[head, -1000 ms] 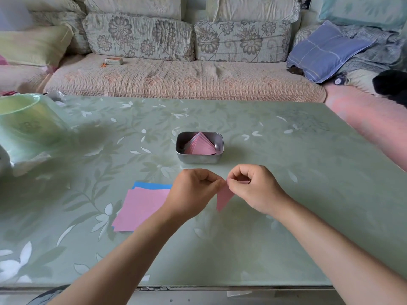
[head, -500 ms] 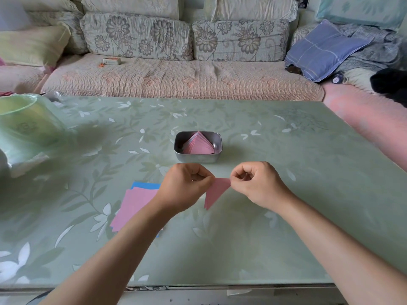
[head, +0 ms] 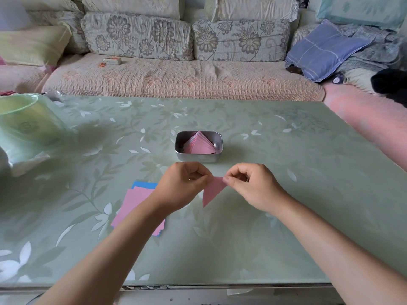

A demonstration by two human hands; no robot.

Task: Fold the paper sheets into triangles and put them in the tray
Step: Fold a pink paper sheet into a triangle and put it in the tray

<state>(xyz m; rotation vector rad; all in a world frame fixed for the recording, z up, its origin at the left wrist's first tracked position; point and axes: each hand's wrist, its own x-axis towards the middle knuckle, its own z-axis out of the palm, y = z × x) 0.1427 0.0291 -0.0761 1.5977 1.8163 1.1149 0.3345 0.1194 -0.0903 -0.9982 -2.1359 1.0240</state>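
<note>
Head view: one table (head: 286,194) bears one stack (head: 134,203) of flat sheets, pink over blue and partly hidden by the left forearm. It also bears one tray (head: 199,158), whose pink folded pile (head: 199,145) is too layered to count. Left hand (head: 182,188) and right hand (head: 253,186), fingers curled, each pinch a top corner of one triangle (head: 212,190). It hangs point-down between them, near the tray.

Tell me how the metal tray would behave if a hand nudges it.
The metal tray sits low and wide, so it probably won't tip. On the glossy table it would likely slide. Holding only folded triangles, it is probably light.
</note>
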